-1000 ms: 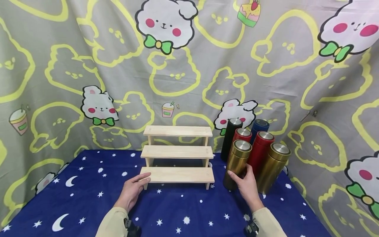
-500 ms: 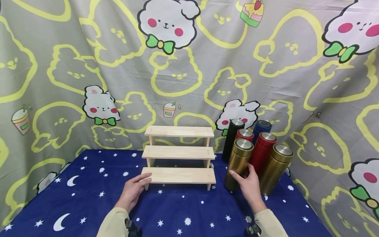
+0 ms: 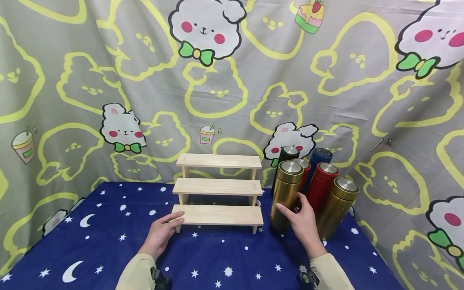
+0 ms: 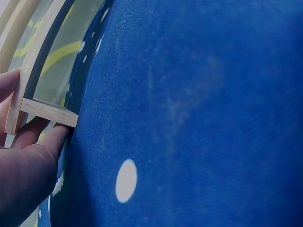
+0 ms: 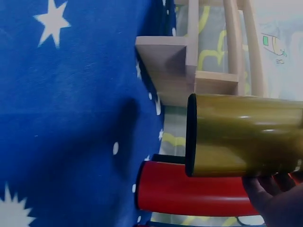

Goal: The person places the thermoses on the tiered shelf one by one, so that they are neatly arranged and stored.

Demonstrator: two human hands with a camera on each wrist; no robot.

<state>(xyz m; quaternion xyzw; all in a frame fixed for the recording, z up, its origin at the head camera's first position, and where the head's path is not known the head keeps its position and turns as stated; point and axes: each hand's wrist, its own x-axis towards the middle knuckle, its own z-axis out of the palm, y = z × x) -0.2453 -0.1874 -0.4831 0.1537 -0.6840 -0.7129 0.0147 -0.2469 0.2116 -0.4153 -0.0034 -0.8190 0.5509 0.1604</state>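
Note:
My right hand (image 3: 302,220) grips a gold thermos flask (image 3: 284,197) with a steel-topped lid, its thumb and fingers round the lower body. In the right wrist view, the flask's dark base (image 5: 191,135) hangs a little off the cloth, near the right end of a three-step wooden display rack (image 3: 217,215). At the rack's other end, my left hand (image 3: 164,234) holds the lowest shelf. The left wrist view has its thumb against the board (image 4: 29,80) and fingers curled under it by the leg (image 4: 51,112).
Behind and right of the held flask stand a black flask (image 3: 290,150), a small red one (image 3: 304,166), a blue one (image 3: 319,161), a larger red one (image 3: 320,187) and another gold one (image 3: 337,209). Navy star-print cloth (image 3: 203,262) covers the table; a cartoon-print curtain (image 3: 224,104) hangs behind.
The gold flask in my right hand has risen off the cloth and shifted slightly left, now covering part of the black and small red flasks. My left hand stays on the rack.

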